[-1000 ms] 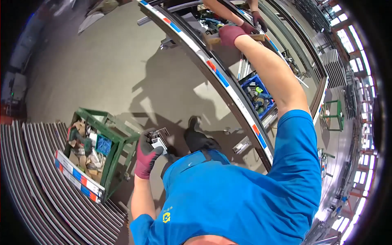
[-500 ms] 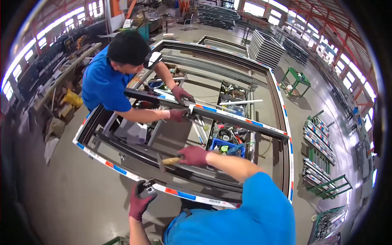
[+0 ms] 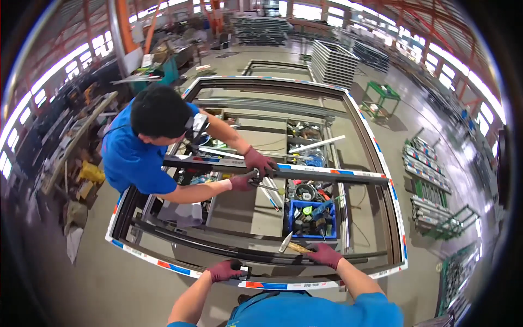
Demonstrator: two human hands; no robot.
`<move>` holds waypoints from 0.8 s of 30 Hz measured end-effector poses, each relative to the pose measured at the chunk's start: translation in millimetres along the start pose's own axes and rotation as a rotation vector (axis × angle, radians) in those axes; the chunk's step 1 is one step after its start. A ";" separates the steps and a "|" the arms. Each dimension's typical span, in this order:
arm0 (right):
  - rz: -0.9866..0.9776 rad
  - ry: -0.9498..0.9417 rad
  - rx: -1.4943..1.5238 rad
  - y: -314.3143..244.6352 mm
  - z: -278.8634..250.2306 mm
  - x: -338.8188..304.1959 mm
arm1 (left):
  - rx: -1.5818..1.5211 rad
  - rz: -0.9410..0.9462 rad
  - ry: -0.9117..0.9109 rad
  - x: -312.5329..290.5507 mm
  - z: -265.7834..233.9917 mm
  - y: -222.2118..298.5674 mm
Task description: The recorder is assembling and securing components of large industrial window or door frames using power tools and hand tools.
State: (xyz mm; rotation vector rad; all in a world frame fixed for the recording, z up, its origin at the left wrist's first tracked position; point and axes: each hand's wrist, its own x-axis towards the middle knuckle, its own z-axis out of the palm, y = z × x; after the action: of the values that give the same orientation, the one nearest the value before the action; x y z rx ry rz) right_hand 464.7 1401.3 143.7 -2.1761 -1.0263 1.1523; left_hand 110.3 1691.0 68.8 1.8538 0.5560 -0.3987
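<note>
A hammer (image 3: 298, 248) with a wooden handle is in my right hand (image 3: 326, 255), gloved in dark red, its metal head pointing left. The hammer is over the near side of a big dark window frame (image 3: 174, 267), whose outer edge carries white, red and blue tape. My left hand (image 3: 223, 270), in a like glove, is closed at the frame's near edge, with a small silvery metal piece (image 3: 243, 271) at its fingertips. A co-worker's gloved hands (image 3: 256, 166) are on the dark crossbar (image 3: 310, 173); they hold a tool I cannot make out.
Inside the frame's outline, a blue bin (image 3: 297, 229) holds tools, among them a drill. Trays of hardware (image 3: 305, 131) stand beyond it. A co-worker in blue (image 3: 144, 147) leans in from the left. At right are a green stand (image 3: 382, 92) and racks of profiles (image 3: 427, 174).
My view has shifted. My left hand has come up from outside the frame onto its near edge. My right hand with the hammer has moved right and nearer to me.
</note>
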 end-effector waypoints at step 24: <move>-0.038 -0.330 0.392 -45.9 35.9 18.5 | 0.047 -0.099 -0.226 -13.9 -9.7 37.1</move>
State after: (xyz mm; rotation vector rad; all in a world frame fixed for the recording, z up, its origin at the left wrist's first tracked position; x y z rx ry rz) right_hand 423.1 1446.0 146.8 -1.6914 -0.8734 1.5809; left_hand 119.3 1687.1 108.4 1.8011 0.4885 -0.6832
